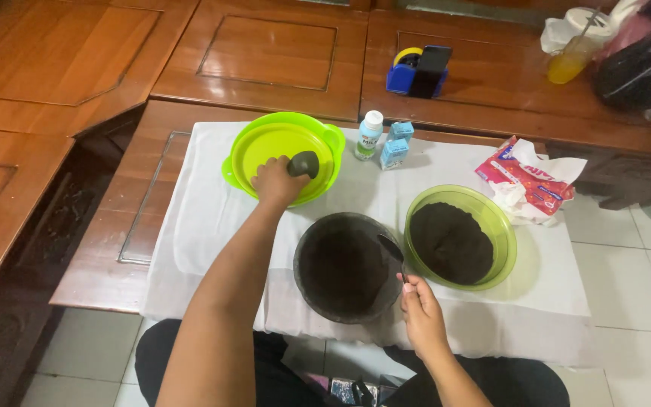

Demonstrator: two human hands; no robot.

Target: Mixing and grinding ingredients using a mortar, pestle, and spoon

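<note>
While reaching out over the white cloth, left hand lies inside the lime-green tray, fingers curled round a dark rounded lump and gripping it just above the tray's flat bottom. Nearer the body, right hand sits at the rim of the dark round bowl, fingers pinched shut on the handle of a spoon whose dark end leans across the bowl's right edge. Just beside that bowl, to the right, a green bowl filled with dark soil-like stuff. At the far edge of the cloth, beside the tray, a small white bottle with a teal cap and two little blue cartons, standing close together. Further right, a red-and-white packet with crumpled tissue. On the brown wooden surface behind, a blue tape holder, and in the far corner a cup of yellow drink next to plastic bags.
</note>
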